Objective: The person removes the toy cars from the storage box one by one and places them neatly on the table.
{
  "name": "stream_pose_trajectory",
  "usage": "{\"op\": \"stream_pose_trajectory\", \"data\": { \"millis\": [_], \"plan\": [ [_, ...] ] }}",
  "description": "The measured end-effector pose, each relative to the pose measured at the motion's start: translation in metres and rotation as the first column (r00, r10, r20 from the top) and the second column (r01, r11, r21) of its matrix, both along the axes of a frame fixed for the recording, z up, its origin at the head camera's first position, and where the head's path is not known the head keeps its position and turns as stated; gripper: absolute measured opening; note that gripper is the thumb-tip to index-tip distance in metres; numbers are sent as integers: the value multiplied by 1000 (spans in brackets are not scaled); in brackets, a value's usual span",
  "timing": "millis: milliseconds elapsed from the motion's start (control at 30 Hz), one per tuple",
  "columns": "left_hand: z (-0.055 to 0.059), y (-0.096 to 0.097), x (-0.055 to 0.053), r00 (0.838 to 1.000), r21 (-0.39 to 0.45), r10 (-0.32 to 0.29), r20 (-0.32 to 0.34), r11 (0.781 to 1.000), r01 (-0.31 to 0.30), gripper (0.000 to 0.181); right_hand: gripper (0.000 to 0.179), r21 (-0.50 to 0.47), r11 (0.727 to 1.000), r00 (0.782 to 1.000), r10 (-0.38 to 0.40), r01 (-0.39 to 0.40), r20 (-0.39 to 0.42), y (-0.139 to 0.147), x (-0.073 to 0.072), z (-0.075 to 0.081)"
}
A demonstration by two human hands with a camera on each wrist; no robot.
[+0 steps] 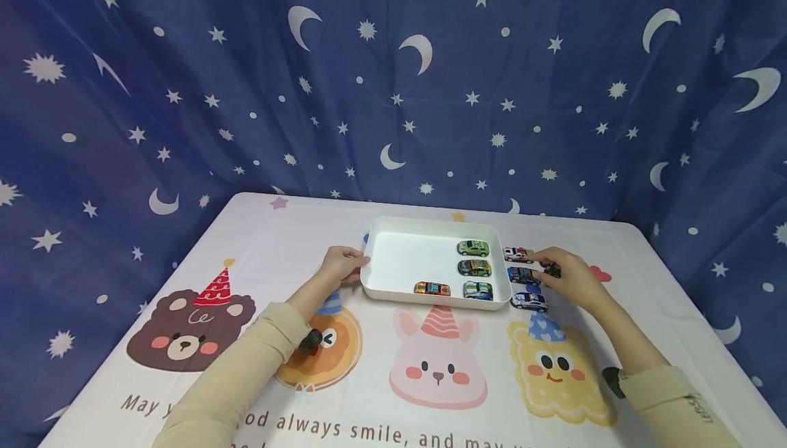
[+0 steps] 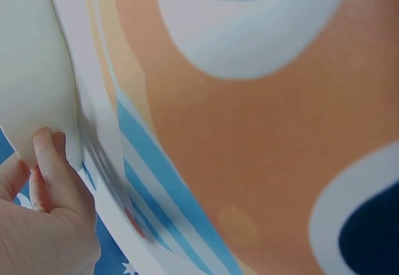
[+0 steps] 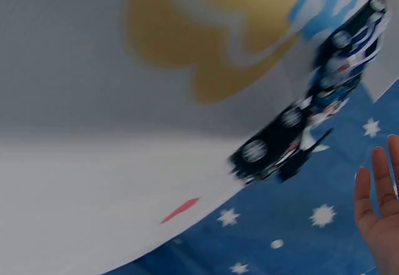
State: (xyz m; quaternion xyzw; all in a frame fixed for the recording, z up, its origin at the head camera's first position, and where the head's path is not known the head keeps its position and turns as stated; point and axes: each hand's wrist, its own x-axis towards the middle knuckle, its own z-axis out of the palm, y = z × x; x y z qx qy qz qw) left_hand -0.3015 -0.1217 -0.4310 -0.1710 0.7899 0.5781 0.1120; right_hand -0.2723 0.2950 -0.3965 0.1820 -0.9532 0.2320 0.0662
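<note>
My left hand (image 1: pixel 341 265) grips the left end wall of a white tray (image 1: pixel 393 296); the left wrist view shows the thumb and fingers pinching its wall (image 2: pixel 37 69). Inside the tray stand a green toy car (image 1: pixel 473 248), a dark green one (image 1: pixel 474 268), a white-and-green one (image 1: pixel 478 290) and an orange-red one (image 1: pixel 432 289). My right hand (image 1: pixel 572 277) is over the cars right of the tray, its fingers (image 3: pixel 380 178) extended in the right wrist view. By its fingertips are a white-and-red car (image 1: pixel 518 255) and a blue car (image 1: pixel 524 275). A white-and-blue car (image 1: pixel 529 301) sits nearer.
A dark object (image 1: pixel 551 269) shows partly behind the right hand. A white cloth (image 1: pixel 307 229) with printed cartoon animals covers the table. Behind the table's far edge hangs a blue curtain (image 1: pixel 344 93) with moons and stars.
</note>
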Motion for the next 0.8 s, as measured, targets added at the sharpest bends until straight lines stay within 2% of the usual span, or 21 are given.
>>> {"op": "stream_pose_trajectory", "data": {
  "millis": [167, 400, 800],
  "plan": [
    [0, 0, -2, 1000, -5, 3, 5, 1000, -3, 26, 31, -51, 998, 1000, 30, -29, 7, -24, 3, 5],
    [2, 3, -1, 1000, -4, 5, 11, 1000, -5, 26, 31, -112, 985, 991, 132, -131, -2, -53, 6, 8],
    [2, 1, -1, 999, -10, 14, 29, 1000, -14, 24, 30, -143, 965, 973, 226, -219, 36, -96, 4, -2]
  ]
}}
